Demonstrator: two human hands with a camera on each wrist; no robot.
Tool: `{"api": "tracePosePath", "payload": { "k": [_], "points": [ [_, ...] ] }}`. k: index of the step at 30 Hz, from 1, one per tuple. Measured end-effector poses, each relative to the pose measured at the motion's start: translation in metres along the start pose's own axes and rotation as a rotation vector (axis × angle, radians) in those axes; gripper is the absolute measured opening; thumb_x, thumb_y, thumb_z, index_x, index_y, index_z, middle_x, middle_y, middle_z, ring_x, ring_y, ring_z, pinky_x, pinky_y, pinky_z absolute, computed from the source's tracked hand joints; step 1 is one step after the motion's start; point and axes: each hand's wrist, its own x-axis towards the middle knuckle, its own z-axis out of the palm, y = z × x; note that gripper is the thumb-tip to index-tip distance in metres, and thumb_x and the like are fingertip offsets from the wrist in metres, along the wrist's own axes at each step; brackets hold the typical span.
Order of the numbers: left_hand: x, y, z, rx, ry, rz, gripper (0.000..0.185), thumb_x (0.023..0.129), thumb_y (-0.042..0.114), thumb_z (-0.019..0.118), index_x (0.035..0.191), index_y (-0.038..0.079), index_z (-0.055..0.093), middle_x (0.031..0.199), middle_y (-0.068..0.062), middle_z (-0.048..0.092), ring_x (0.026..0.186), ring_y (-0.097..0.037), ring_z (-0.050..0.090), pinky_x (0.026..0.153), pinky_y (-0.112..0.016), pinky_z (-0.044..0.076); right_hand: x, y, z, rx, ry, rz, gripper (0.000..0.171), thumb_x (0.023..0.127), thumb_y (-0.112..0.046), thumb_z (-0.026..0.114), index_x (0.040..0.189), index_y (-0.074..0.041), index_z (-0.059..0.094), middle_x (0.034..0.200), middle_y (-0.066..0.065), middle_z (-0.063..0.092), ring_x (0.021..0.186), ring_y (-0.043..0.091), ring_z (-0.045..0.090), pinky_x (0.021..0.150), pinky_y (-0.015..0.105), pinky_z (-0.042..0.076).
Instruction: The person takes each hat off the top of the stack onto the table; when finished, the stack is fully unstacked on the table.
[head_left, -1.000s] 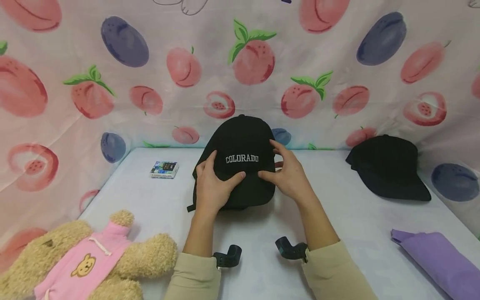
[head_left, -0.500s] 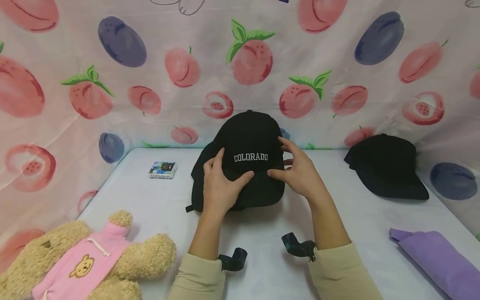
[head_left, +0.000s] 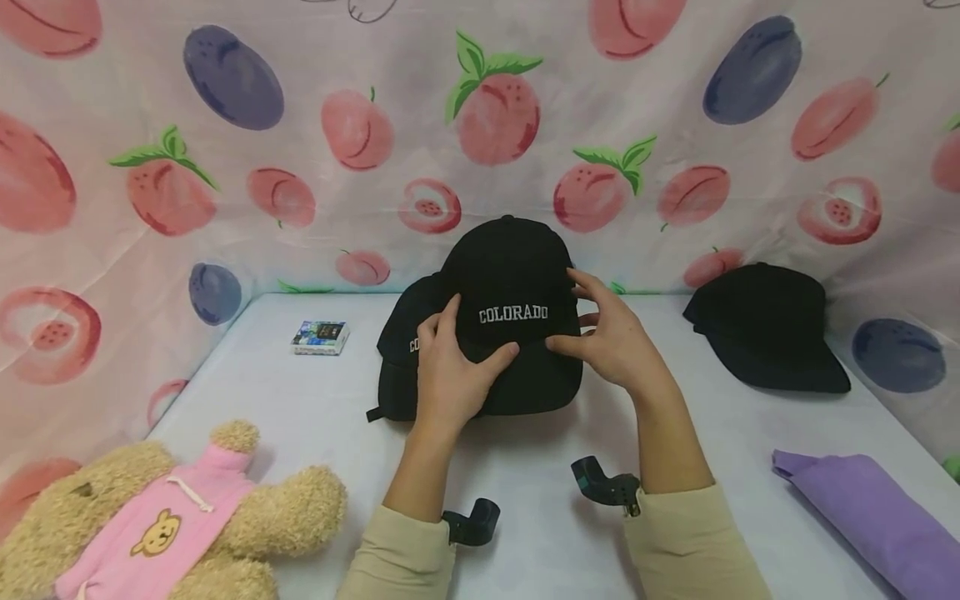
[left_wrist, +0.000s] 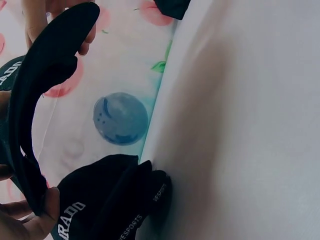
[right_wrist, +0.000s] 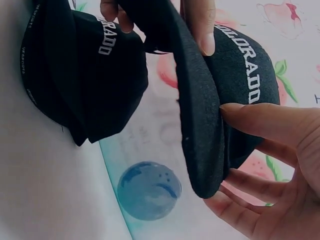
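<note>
A black cap with white COLORADO lettering faces the head camera, held up off the table between both hands. My left hand grips its left side, thumb on the brim near the lettering. On the other side my right hand pinches the brim, its thumb on top and fingers beneath in the right wrist view. Behind and to the left, partly hidden by the left hand and the held cap, a second black COLORADO cap stands on the table. Its underside edge carries white print in the left wrist view.
Another black cap lies at the table's right rear. A small patterned box sits at the left rear. A tan plush bear in a pink top lies front left, and a folded purple cloth front right. A fruit-print curtain hangs behind.
Both hands have carried the held cap to the right and slightly up. More of the cap behind, with part of its lettering, has come into sight. The head view has shifted a little.
</note>
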Motion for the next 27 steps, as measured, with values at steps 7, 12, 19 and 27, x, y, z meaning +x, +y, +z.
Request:
{"api": "tracePosePath", "payload": {
  "k": [7, 12, 19, 27],
  "points": [
    [-0.002, 0.002, 0.005, -0.004, -0.035, 0.009, 0.096, 0.083, 0.043, 0.085, 0.162, 0.023, 0.034, 0.155, -0.015, 0.036, 0.135, -0.038, 0.050, 0.114, -0.055, 0.042, -0.005, 0.002, -0.008, -0.030, -0.016, 0.056, 0.098, 0.088, -0.022, 0.082, 0.166, -0.024, 0.023, 0.165, 0.017, 0.036, 0.138, 0.043, 0.051, 0.105, 0.061, 0.049],
    [-0.003, 0.004, 0.009, -0.002, -0.054, 0.012, 0.097, 0.083, 0.043, 0.085, 0.162, 0.023, 0.034, 0.155, -0.015, 0.036, 0.136, -0.038, 0.050, 0.115, -0.053, 0.042, -0.009, 0.004, -0.014, -0.023, -0.019, 0.063, 0.098, 0.088, -0.023, 0.082, 0.166, -0.024, 0.023, 0.164, 0.017, 0.036, 0.137, 0.043, 0.051, 0.104, 0.061, 0.050],
    [-0.006, 0.009, 0.015, 0.000, -0.071, 0.016, 0.096, 0.083, 0.041, 0.085, 0.162, 0.022, 0.035, 0.154, -0.015, 0.037, 0.135, -0.037, 0.051, 0.114, -0.053, 0.043, -0.014, 0.008, -0.020, -0.036, -0.019, 0.074, 0.100, 0.088, -0.025, 0.082, 0.166, -0.024, 0.021, 0.165, 0.017, 0.035, 0.137, 0.043, 0.051, 0.103, 0.061, 0.050],
    [-0.006, 0.010, 0.026, -0.006, -0.096, 0.013, 0.096, 0.083, 0.042, 0.085, 0.162, 0.024, 0.033, 0.155, -0.013, 0.036, 0.136, -0.035, 0.049, 0.114, -0.052, 0.043, -0.017, 0.013, -0.027, -0.074, -0.008, 0.083, 0.101, 0.088, -0.025, 0.082, 0.167, -0.023, 0.020, 0.164, 0.018, 0.036, 0.137, 0.045, 0.051, 0.103, 0.062, 0.049]
  ]
}}
